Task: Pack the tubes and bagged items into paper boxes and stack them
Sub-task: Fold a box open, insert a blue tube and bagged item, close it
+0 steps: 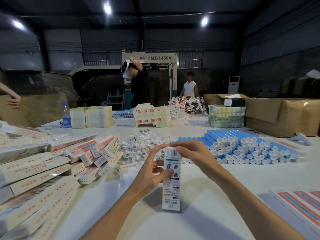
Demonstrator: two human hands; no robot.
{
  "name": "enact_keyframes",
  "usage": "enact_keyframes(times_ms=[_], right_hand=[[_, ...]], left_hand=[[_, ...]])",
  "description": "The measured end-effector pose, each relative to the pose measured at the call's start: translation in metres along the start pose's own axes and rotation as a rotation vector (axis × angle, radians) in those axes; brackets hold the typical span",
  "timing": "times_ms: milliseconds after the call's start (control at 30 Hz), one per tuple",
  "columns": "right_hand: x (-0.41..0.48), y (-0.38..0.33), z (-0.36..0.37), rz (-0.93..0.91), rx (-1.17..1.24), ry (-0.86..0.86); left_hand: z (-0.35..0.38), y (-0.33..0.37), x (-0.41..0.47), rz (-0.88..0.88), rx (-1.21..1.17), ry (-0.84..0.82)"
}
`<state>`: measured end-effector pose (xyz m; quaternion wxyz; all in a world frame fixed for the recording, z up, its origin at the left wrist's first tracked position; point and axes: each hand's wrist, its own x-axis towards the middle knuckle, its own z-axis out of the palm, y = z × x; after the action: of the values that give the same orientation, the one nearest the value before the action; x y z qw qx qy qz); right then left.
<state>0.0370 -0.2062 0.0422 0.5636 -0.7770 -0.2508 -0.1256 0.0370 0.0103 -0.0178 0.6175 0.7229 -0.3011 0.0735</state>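
A long white paper box [171,184] with a barcode at its far end stands nearly upright on the white table [216,196] in front of me. My left hand [152,172] grips its middle, thumb across the printed face. My right hand [192,153] pinches the box's far end. Behind them lies a pile of small clear bagged items [140,146]. To the right, blue tubes with white caps [247,148] lie stacked in rows. Packed boxes [43,168] are heaped at the left.
Flat box blanks [301,207] lie at the near right. Bundles of folded cartons [91,116], a water bottle [66,115] and big cardboard cartons [280,115] line the far edge. Two people stand beyond the table; another person's hand [14,99] shows far left.
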Motion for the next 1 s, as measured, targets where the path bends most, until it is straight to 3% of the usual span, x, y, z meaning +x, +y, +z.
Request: enact_keyframes(times_ms=[200, 633, 1000], right_hand=[[-0.017, 0.017, 0.024, -0.055, 0.137, 0.16], [-0.015, 0.008, 0.026, -0.059, 0.231, 0.145], [-0.015, 0.007, 0.029, -0.041, 0.127, 0.186]], left_hand=[[0.0, -0.001, 0.0, 0.002, 0.024, 0.011], [-0.001, -0.003, 0.001, 0.017, 0.003, 0.015], [0.0, -0.003, 0.002, -0.005, -0.006, 0.0]])
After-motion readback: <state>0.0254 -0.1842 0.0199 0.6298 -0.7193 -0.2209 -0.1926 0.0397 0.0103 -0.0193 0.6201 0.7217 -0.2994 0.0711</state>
